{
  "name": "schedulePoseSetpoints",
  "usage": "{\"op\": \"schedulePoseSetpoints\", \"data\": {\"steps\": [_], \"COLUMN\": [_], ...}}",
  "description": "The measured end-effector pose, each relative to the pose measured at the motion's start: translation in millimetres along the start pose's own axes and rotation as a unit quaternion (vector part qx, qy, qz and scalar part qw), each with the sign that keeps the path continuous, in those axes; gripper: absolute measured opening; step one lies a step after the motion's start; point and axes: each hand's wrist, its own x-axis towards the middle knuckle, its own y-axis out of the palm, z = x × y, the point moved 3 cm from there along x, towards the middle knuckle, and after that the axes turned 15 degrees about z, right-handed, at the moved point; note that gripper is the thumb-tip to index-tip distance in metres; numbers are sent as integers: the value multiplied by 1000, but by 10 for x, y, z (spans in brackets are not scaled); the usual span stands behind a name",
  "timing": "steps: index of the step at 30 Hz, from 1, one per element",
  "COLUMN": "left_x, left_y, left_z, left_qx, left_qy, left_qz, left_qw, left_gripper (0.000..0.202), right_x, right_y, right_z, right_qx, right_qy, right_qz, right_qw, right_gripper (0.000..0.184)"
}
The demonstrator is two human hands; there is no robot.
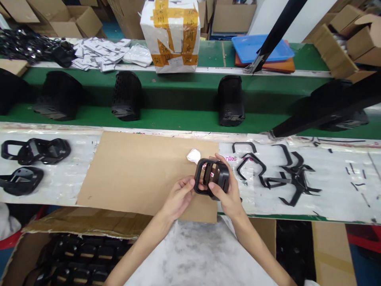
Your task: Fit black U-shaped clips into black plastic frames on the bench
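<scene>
Both my hands hold one black plastic frame part (212, 178) just above the near edge of a brown cardboard sheet (139, 171). My left hand (177, 197) grips its left side with curled fingers. On its right side my right hand (226, 190) wraps round it, thumb on the front. A small white crumpled scrap (194, 155) lies on the cardboard just behind the part.
Thin black trim strips (279, 172) lie on the plastic-covered bench to the right. Similar black frame parts (35, 151) sit at the left. A box of more black parts (74, 258) stands below left. Black housings (231, 100) ride the green conveyor (178, 115) beyond.
</scene>
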Motion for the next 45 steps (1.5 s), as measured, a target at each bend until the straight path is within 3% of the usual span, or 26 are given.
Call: {"op": "schedulePoseSetpoints", "data": {"steps": [4,9,16,23,29,33,36,38,41,45], "left_x": [-28,-74,-61,-105,-141,-119,-85,-62,-31,-1], "left_y": [-10,-2,-27,-30,-66,-59,-62,-65,-59,-58], "left_z": [-52,-76,1,-51,-86,-176,-329,-419,-460,-345], "left_qx": [-49,-40,-3,-59,-15,28,58,59,20,-75], "left_qy": [-19,-47,-5,-5,-47,-54,-22,-10,-38,-106], "left_qz": [6,15,-19,-1,20,57,29,4,-3,2], "left_qw": [999,998,1000,998,999,997,998,998,999,992], "left_gripper": [34,33,37,36,41,41,45,45,43,40], "right_x": [-33,-58,19,4,-12,35,50,43,22,6], "right_y": [47,28,-47,65,32,-28,26,86,161,165], "right_z": [-9,21,98,62,31,141,196,196,139,43], "right_qx": [27,21,-45,41,65,0,-28,-37,-38,-46], "right_qy": [10,22,-5,-6,-2,-16,1,9,25,49], "right_qz": [8,25,8,27,48,115,175,183,169,158], "right_qw": [1000,999,999,999,997,993,984,982,985,985], "right_gripper": [75,79,73,73,80,83,85,87,90,90]}}
